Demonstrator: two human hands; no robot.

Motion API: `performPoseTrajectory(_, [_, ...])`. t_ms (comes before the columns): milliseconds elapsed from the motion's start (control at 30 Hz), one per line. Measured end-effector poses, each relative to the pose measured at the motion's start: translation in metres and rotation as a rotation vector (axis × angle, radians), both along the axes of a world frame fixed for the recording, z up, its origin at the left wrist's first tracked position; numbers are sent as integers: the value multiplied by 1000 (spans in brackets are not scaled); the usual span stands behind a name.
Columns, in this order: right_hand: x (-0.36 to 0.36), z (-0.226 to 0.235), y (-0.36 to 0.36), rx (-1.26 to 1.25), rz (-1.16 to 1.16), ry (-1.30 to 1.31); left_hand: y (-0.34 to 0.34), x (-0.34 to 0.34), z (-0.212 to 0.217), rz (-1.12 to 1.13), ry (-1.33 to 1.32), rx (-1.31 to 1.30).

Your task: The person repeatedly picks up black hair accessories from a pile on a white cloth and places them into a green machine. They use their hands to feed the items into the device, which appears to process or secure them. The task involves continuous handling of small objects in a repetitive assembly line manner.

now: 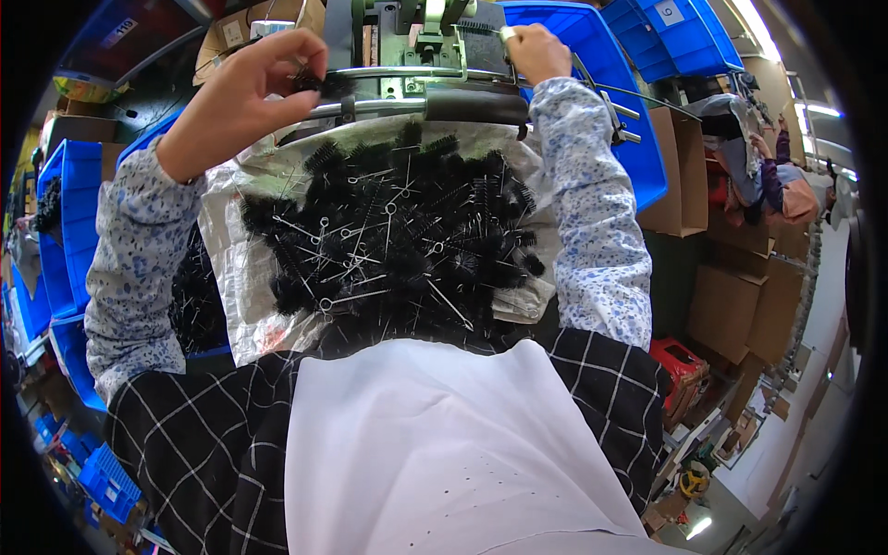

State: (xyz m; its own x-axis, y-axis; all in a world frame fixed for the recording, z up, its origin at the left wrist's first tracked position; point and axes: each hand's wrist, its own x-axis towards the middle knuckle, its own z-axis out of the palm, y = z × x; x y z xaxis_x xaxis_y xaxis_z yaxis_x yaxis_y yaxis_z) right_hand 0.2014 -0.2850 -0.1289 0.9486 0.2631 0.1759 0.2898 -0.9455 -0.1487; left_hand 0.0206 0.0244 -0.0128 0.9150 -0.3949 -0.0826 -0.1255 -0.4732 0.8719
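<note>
Pale sheet (233, 287) spread in front of me, heaped with a big tangled pile of black brushes (407, 231), wire stems and looped ends pointing every way. Blue bin (638, 153) right of my right sleeve, open cardboard box (675, 176) just beside it. Metal machine (430, 42) beyond the pile, dark padded bar (476, 104) along its near side. My left hand (254, 97) is partly closed, thumb and fingers pinching a small black brush (339, 87) at the machine's left. My right hand (538, 55) is curled at the machine's right, near a thin bristled brush (476, 26); can't tell if gripping it.
</note>
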Motion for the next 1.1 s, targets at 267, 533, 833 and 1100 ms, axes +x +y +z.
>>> performPoseTrajectory(267, [8, 42, -39, -364, -82, -235, -25, 2, -9, -114, -69, -22])
performPoseTrajectory(533, [-116, 82, 55, 493, 541, 698, -51, 8, -29, 34, -259, -18])
performPoseTrajectory(833, [-50, 23, 35, 89, 184, -268, -6, -19, -64, -231, -58, 376])
performPoseTrajectory(1100, [-25, 3, 27, 10, 113, -234, -7, -28, -90, -413, 30, 662])
